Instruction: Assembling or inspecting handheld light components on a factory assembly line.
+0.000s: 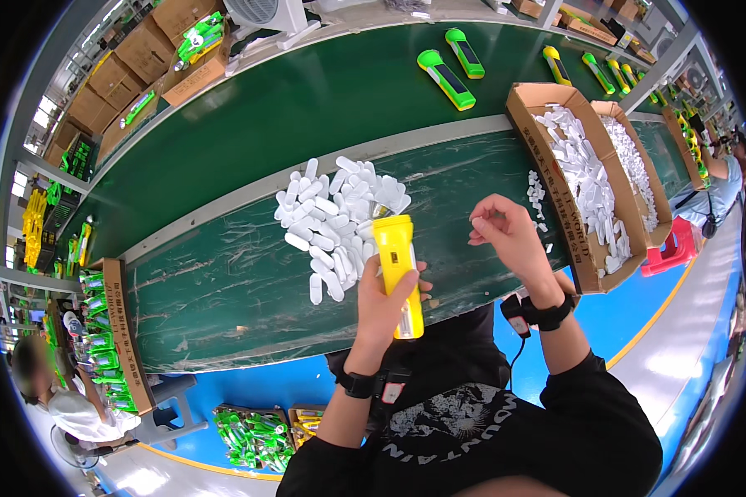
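Observation:
My left hand (pixel 380 305) is wrapped round a yellow flashlight (pixel 396 253), held tilted above the near edge of the green worktable. A metallic bit shows at its top end, and a small dark switch slot sits on its upper face. To the right of it, my right hand (pixel 510 236) hovers over the table with thumb and fingertips pinched together. Whatever is in that pinch is too small to make out. Behind the flashlight lies a loose heap of white oval plastic pieces (pixel 327 217). Several small white parts (pixel 537 199) are scattered beyond my right hand.
On the right stand two cardboard boxes, one with larger white pieces (pixel 584 170), one with small ones (pixel 630 161). Green flashlights (pixel 445 80) lie on the far belt (pixel 307 103). A box of green flashlights (pixel 108 331) is at left, near a seated person. Another person works far right.

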{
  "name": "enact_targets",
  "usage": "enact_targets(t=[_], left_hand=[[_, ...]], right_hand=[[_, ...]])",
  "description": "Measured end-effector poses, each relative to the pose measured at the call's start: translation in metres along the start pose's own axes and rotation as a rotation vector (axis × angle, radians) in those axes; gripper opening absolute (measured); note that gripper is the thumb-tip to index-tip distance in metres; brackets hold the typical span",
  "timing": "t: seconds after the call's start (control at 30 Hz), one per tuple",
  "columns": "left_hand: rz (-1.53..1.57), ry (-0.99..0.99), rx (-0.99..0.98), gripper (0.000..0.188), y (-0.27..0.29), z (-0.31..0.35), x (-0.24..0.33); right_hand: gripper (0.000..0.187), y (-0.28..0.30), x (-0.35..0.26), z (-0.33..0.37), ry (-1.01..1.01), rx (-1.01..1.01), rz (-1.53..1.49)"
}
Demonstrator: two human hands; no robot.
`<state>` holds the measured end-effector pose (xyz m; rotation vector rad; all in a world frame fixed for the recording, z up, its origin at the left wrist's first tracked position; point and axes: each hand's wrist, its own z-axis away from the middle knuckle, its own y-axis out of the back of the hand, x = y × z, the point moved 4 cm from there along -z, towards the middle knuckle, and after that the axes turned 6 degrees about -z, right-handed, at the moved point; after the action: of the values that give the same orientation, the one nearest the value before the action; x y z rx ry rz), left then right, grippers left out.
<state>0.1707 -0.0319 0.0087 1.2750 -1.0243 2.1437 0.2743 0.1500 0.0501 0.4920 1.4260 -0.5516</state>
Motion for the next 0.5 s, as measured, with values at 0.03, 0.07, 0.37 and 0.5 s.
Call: enact_targets(t=[0.03,0.07,0.37,0.5], left_hand=[[-0.065,-0.012,0.005,0.039,0.001,-0.001,-0.001],[-0.080,-0.009,0.011,0.039,0.003,-0.001,-0.004],[-0.478,-0.347,0.131,0.046,-0.004,0.008,0.016],[-0.517,-0.431,0.118,0.045,-0.003,0.011,0.024]], right_hand=[[0.006,-0.011,-0.007,0.004,-0.013,0.019,-0.024],[0.006,-0.021,-0.006,0.008,-0.014,0.018,-0.041],[0.011,-0.080,-0.004,0.019,0.184,-0.086,-0.040],[0.012,-0.086,-0.009,0.017,0.241,-0.021,0.045]])
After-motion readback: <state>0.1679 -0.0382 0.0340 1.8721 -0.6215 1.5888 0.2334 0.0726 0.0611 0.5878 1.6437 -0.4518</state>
